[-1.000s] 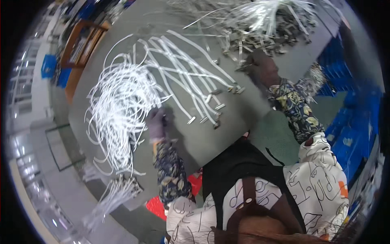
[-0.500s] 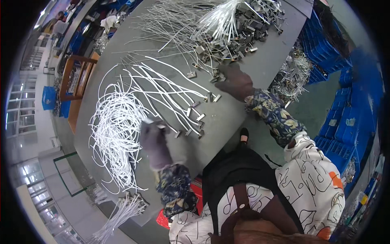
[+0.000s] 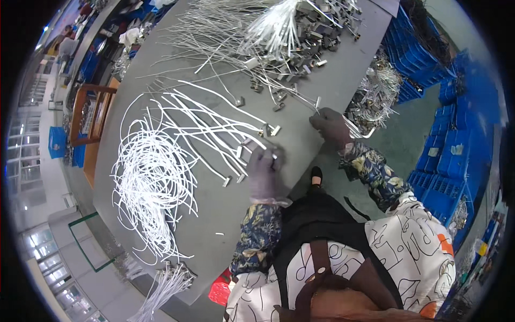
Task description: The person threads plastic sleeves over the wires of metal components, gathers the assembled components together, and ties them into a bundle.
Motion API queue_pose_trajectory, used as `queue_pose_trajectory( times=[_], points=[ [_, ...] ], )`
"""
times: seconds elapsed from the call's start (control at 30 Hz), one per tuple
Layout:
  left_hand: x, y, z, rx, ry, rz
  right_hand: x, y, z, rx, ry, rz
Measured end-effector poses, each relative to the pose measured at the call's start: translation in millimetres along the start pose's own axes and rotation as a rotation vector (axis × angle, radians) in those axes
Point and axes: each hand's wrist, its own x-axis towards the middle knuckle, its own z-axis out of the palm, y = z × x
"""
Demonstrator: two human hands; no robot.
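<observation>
My left hand point(image 3: 265, 169), in a dark glove, is closed at the connector end of a white cable point(image 3: 236, 135) on the grey table; its fingertips partly hide that end. Beside it lie several more white cables with small metal connectors point(image 3: 226, 181). My right hand point(image 3: 331, 127), gloved too, pinches a thin grey cable near the table's right edge. A small connector point(image 3: 318, 102) stands up just beyond its fingertips. Left of my left hand spreads a big tangle of white cables point(image 3: 153, 182).
Thin cables with a heap of metal connectors point(image 3: 322, 40) cover the far table point(image 3: 225, 214). A small white piece point(image 3: 220, 233) lies near the front. Past the right edge are another cable heap point(image 3: 378, 88) and blue crates point(image 3: 442, 145). A wooden chair point(image 3: 91, 115) stands left.
My left hand has moved right from the white tangle to the connector ends. My right hand has come nearer and right, away from the connector heap, with a thin cable in its fingers.
</observation>
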Motion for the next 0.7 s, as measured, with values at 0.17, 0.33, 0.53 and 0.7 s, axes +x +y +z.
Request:
queue_pose_trajectory(
  times=[0.17, 0.33, 0.53, 0.7],
  points=[
    [12.1, 14.9, 46.4, -0.518, -0.035, -0.226, -41.4, -25.0, -3.1, -0.055, 0.002, -0.665],
    [16.2, 21.0, 62.5, -0.661, 0.088, -0.320, -77.1, 70.7, -21.2, -0.650, -0.106, -1.203],
    [34.5, 12.0, 55.8, -0.464, 0.289, -0.315, -191.1, 230.8, -100.6, -0.808, -0.479, -0.451],
    [57.8, 30.6, 18.2, -0.002, 0.233, 0.115, -230.6, 271.3, -135.2, -0.900, -0.359, -0.468]
  ],
)
